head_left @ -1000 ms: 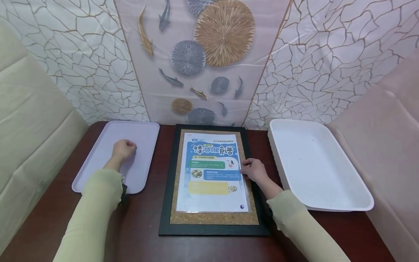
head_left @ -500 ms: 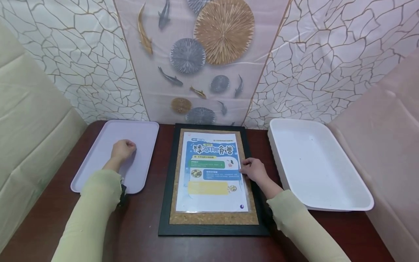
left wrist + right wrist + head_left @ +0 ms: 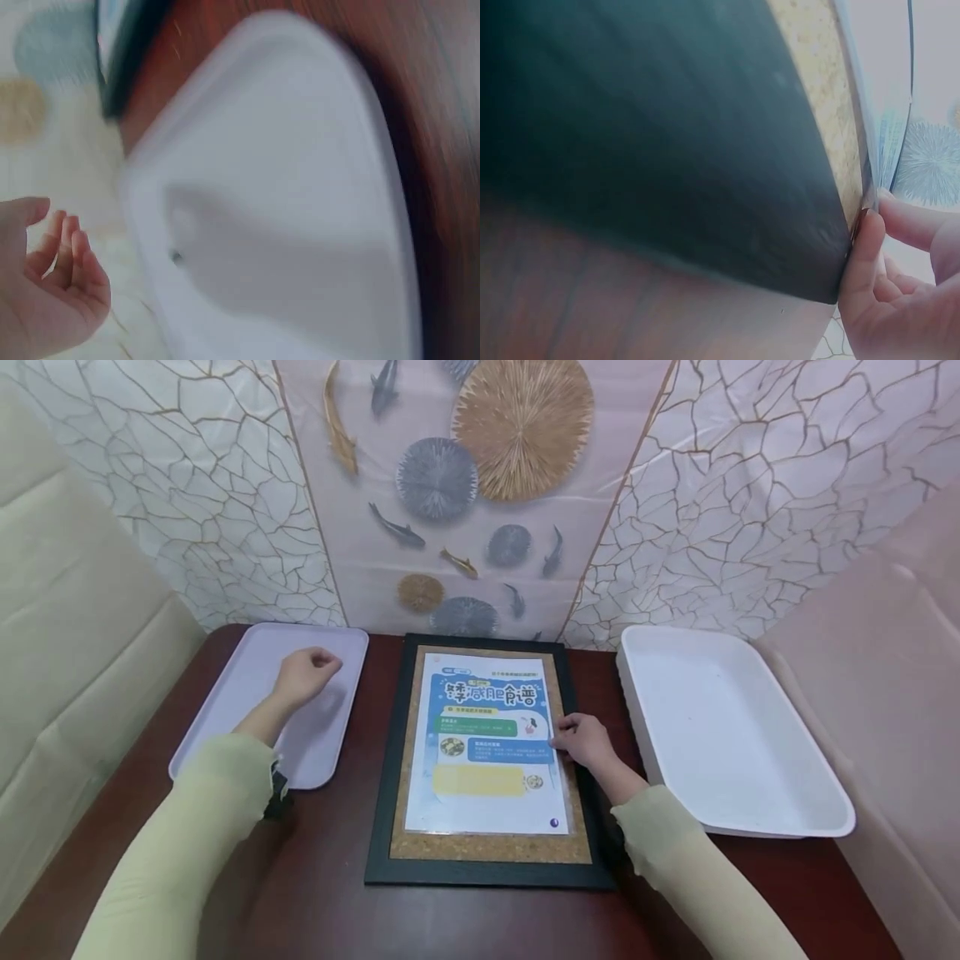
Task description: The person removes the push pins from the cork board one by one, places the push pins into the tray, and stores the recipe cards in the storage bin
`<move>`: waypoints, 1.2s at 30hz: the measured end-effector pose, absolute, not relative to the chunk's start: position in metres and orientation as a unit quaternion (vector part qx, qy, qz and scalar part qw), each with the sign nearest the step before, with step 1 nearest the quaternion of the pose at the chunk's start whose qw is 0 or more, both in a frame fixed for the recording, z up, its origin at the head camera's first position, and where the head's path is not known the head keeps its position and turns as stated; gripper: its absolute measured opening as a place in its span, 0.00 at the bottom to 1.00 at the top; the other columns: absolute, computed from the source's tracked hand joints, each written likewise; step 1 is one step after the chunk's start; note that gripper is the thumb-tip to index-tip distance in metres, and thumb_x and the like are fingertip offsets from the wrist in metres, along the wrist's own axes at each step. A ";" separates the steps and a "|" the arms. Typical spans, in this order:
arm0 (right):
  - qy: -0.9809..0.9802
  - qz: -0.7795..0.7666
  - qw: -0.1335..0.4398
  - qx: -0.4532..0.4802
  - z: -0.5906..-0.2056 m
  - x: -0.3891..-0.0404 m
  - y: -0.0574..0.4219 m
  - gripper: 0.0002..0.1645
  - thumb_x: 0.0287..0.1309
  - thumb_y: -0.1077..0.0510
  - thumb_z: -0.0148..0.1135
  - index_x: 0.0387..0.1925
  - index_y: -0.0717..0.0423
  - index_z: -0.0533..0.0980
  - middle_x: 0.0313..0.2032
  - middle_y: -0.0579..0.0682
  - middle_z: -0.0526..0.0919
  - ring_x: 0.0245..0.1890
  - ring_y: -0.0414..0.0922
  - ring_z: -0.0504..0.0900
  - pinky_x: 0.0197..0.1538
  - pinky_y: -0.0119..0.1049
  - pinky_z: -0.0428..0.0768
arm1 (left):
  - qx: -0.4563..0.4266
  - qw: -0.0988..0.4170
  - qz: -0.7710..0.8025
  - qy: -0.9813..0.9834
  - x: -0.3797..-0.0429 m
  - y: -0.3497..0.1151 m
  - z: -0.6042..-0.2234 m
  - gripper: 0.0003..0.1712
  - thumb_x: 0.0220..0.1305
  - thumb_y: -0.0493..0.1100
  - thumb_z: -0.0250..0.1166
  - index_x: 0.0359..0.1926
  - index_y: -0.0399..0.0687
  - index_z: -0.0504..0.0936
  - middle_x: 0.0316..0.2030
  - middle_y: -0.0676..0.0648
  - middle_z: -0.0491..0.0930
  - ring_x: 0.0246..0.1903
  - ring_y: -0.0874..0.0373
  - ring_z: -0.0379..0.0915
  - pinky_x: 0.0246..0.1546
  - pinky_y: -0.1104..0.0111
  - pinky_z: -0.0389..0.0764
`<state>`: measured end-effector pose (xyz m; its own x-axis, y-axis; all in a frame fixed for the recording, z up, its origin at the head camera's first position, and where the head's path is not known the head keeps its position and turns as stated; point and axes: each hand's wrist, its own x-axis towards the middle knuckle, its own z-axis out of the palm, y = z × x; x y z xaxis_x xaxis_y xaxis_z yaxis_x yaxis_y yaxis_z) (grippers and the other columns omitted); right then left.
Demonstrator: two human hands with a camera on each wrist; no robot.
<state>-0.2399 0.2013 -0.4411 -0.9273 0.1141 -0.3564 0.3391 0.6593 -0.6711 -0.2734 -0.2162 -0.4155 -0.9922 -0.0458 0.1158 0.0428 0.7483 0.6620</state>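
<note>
My left hand is raised over the pale lilac tray, thumb and fingertips close together; I cannot tell whether something tiny is between them. A small dark speck-like thing lies on the tray in the left wrist view, beside the shadow on its surface. In the middle, a blue-and-white printed poster with a glossy clear edge lies on a black-framed cork board. My right hand pinches the poster's right edge between thumb and index finger, close to the frame.
A deep white plastic tray stands to the right of the board. All of it rests on a dark red-brown table. Cream padded panels border both sides, and a patterned cloth covers the wall behind.
My left hand has come up from the lilac tray and moved right and away from me. The right hand still holds the poster's edge. The head view has shifted a little.
</note>
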 end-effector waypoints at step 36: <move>0.892 -0.412 0.150 0.113 -0.442 -0.245 0.207 0.24 0.55 0.64 0.62 0.54 0.66 0.71 0.42 0.63 0.79 0.28 0.44 0.80 0.31 0.33 0.80 | -0.348 -0.213 -0.259 -0.875 -0.182 0.058 -0.448 0.07 0.58 0.44 0.65 0.24 0.51 0.81 0.14 0.58 0.71 0.17 0.69 0.65 0.23 0.80 0.64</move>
